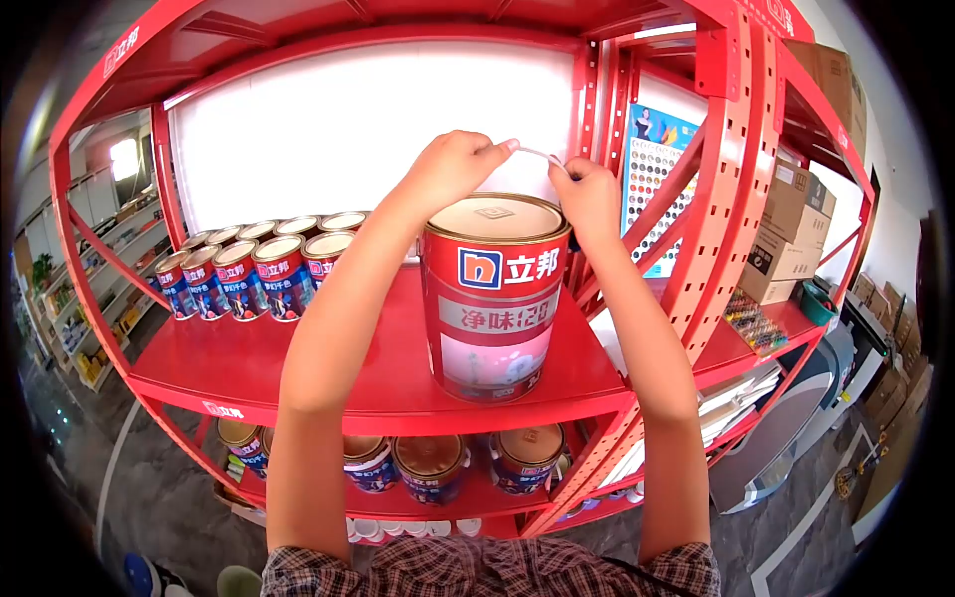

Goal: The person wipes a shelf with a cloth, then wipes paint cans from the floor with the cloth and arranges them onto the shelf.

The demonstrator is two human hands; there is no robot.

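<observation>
A large red paint can (492, 308) stands upright on the red shelf, its gold-rimmed lid (494, 216) in place. Above the lid, a thin pale curved strip (535, 151) that looks like the can's handle spans the gap between my hands. My left hand (458, 169) is closed on its left end, fingers curled and thumb along it. At the other end my right hand (589, 204) pinches it, just above the right side of the rim. Whether the strip joins the can's sides is hidden.
Several smaller paint cans (237, 267) stand in rows at the left of the shelf (388, 373). More cans (431, 463) sit on the level below. A perforated red upright (701, 239) rises at the right, with cardboard boxes (786, 234) and a colour chart (657, 164) nearby.
</observation>
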